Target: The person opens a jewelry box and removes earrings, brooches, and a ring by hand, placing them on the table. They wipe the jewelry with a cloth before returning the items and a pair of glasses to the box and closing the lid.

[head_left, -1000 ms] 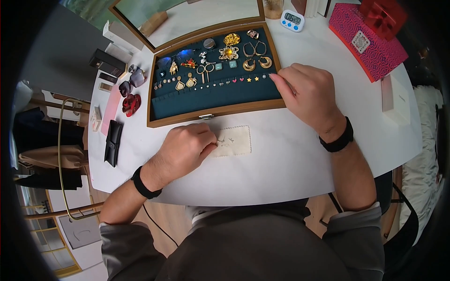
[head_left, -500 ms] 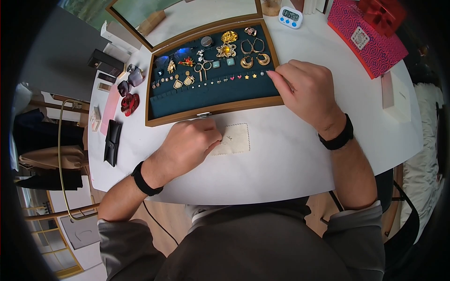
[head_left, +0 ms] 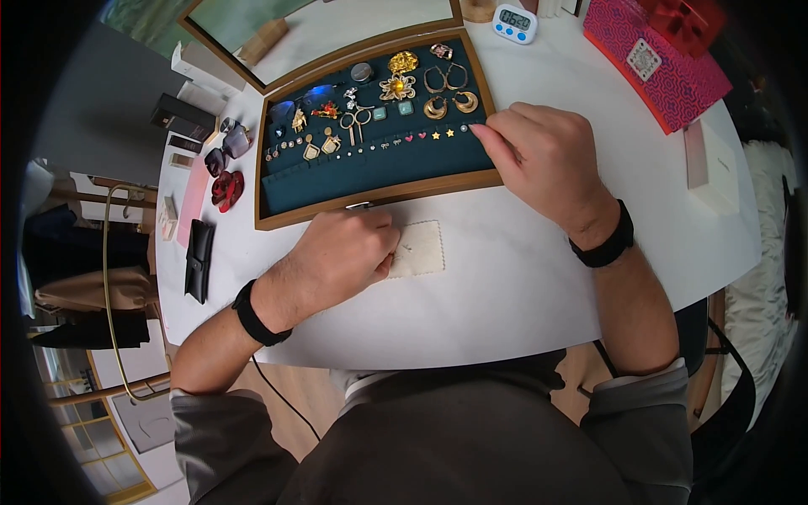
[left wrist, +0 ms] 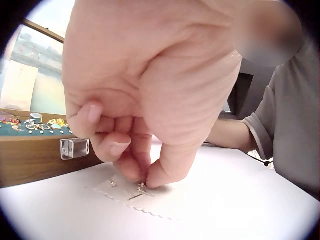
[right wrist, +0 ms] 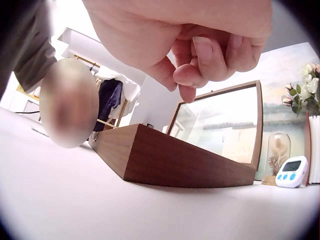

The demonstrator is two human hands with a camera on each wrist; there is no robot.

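My left hand (head_left: pixel 341 257) is over a small cream cloth (head_left: pixel 429 255) with scalloped edges. In the left wrist view, thumb and forefinger of that hand (left wrist: pixel 145 100) pinch a tiny silvery earring (left wrist: pixel 142 186) at the cloth's surface; other small metal pieces (left wrist: pixel 135 197) lie beside it. My right hand (head_left: pixel 547 164) hovers at the right rim of a wooden jewellery box (head_left: pixel 421 190), thumb tip near a small round stud (head_left: pixel 464 129). Its fingers (right wrist: pixel 210 60) are loosely curled in the right wrist view, with nothing visible between them. Rows of earrings and brooches fill the dark green lining.
Behind the box stands its raised lid (head_left: pixel 328 35). Sunglasses (head_left: pixel 227 150), a red flower ornament (head_left: pixel 227 191) and a black case (head_left: pixel 198 261) lie left. A timer (head_left: pixel 515 24), a patterned pink box (head_left: pixel 656 63) and a white box (head_left: pixel 712 172) are right.
The left hand's fingertips have closed in on a piece on the cloth and cover more of it. The right hand stays nearly still beside the box. The head view has shifted slightly.
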